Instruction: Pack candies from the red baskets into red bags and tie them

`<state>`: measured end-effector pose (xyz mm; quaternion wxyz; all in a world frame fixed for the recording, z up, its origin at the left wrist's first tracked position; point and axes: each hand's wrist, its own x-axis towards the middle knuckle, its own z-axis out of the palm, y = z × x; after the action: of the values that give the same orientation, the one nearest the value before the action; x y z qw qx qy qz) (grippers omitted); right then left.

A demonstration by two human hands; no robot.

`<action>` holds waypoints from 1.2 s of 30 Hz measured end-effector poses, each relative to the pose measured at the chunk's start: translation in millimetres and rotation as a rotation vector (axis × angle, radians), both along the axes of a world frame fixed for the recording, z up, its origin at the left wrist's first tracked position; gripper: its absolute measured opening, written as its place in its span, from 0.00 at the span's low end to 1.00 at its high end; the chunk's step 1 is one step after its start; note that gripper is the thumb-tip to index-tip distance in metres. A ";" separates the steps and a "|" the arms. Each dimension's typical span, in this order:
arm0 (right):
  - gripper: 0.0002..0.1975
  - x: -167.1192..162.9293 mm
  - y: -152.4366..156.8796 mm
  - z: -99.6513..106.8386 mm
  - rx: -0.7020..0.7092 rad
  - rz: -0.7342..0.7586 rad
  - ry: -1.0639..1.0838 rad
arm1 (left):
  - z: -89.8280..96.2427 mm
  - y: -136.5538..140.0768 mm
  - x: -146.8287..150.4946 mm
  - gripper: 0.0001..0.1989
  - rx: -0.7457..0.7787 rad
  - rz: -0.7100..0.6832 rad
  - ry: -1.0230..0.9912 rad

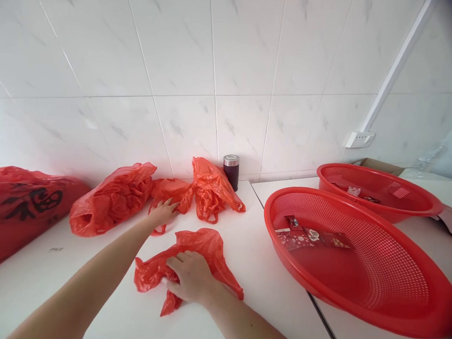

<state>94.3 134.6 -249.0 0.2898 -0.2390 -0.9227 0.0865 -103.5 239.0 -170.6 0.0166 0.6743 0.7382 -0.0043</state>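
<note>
My left hand [165, 212] reaches to a crumpled red plastic bag [180, 191] near the wall, fingers apart and resting on its film. Closer to me, my right hand [190, 276] is closed on another thin red plastic bag [212, 248] spread loosely on the table; its thumb and fingertips press into the folds. Left of my left hand lies a larger bunched red bag [113, 200]. Just right of it, one more red plastic bag [210, 188] with loop handles leans against the wall.
A dark jar with a silver lid [231, 172] stands by the tiled wall. At right, a big red perforated basket [354, 307] holds several small red packets [301, 239]; a second red basket [381, 172] sits behind. A large red bag with black lettering [28, 197] fills the far left.
</note>
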 end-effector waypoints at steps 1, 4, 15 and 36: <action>0.15 0.0 1.1 -0.2 -0.007 -0.008 -0.001 | 3.6 4.3 1.8 0.23 0.005 0.032 0.007; 0.14 1.4 2.4 1.6 -0.022 -0.031 0.012 | 21.6 10.0 10.8 0.24 0.011 0.081 0.009; 0.27 19.2 0.7 37.8 -0.335 -0.319 0.340 | 50.0 -126.8 46.9 0.29 -0.017 0.012 -0.309; 0.11 52.6 33.3 33.8 -0.244 -0.273 0.476 | 68.4 -157.8 -5.3 0.22 0.116 0.164 -1.227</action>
<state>146.9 167.9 -215.2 0.4760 -0.3668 -0.7710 0.2106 -108.9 81.2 -102.2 0.4015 0.4950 0.6425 0.4253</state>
